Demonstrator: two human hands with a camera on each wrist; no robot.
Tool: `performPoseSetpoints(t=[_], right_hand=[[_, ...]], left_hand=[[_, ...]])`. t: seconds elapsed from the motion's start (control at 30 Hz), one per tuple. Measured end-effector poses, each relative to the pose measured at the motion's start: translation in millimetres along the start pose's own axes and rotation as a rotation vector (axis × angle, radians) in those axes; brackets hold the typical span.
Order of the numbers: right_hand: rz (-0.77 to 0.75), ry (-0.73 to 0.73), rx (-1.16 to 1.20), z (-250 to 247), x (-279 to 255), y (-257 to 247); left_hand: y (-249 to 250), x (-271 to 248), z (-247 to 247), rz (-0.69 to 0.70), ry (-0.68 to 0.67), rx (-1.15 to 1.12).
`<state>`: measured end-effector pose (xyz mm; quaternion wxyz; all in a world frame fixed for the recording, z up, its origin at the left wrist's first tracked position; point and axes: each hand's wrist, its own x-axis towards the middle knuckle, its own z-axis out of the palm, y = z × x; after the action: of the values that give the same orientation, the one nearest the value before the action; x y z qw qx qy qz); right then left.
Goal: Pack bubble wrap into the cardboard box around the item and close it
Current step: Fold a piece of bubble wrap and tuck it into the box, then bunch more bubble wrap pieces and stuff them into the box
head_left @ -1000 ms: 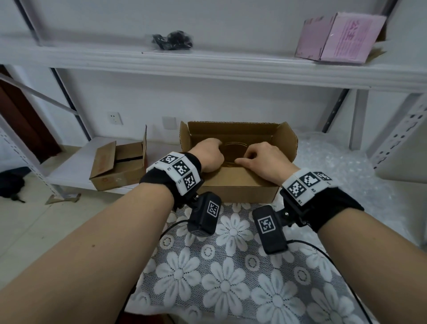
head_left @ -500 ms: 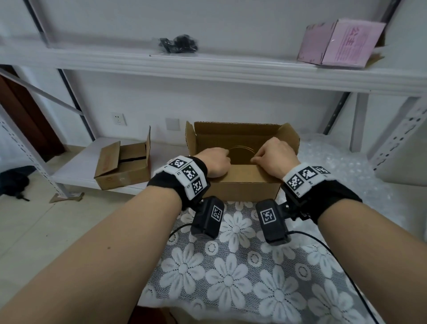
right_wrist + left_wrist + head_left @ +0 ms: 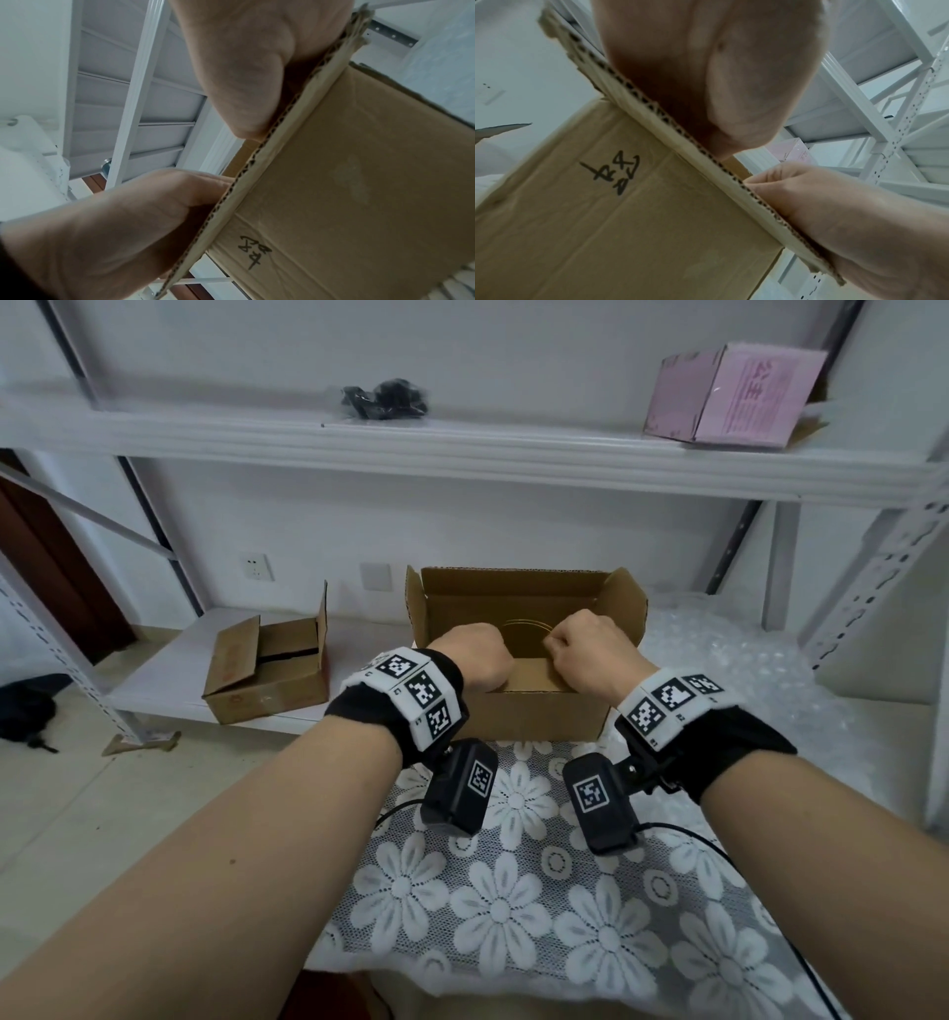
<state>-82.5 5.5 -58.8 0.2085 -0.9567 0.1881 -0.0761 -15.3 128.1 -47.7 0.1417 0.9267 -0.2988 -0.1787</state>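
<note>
Gripping the near flap (image 3: 531, 674) of the box (image 3: 518, 608) on the worktop (image 3: 513, 906), your left hand (image 3: 475, 654) and right hand (image 3: 590, 649) each curl fingers round its raw edge; corrugated card is light, stiff, creases at the score, so hold near both ends. Bubble wrap (image 3: 719, 660) lies just right, soft and springy

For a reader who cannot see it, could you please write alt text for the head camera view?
Both hands, left hand and right hand, grip the near flap of an open cardboard box on a floral cloth. Bubble wrap lies to its right, a smaller box to its left, and a pink box on the shelf above.
</note>
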Motion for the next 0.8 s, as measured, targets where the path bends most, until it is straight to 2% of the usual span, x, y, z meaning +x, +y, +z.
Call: performPoseSetpoints(t=[0.1,0.17,0.37,0.47,0.57,0.8], right_hand=[[0.012,-0.016,0.043,-3,-2,0],[-0.007,0.037,0.083,-7,-6,1],[-0.083,0.357,0.238,-32,-27,0],[-0.086,0.444,0.363,-47,-38,4],[-0.055,0.489,0.458,-55,-48,16],[0.132,0.455,0.565,-42,-85,76]], left_hand=[[-1,-3,-5,-0.004,0.0,-0.05],[-2,-6,-7,0.011,0.04,-0.113],[15,-26,-14,0.197,0.357,-0.485],[31,-39,-16,0.266,0.369,-0.631],[47,-49,-11,0.307,0.41,-0.583],[76,-66,30,0.334,0.365,-0.583]])
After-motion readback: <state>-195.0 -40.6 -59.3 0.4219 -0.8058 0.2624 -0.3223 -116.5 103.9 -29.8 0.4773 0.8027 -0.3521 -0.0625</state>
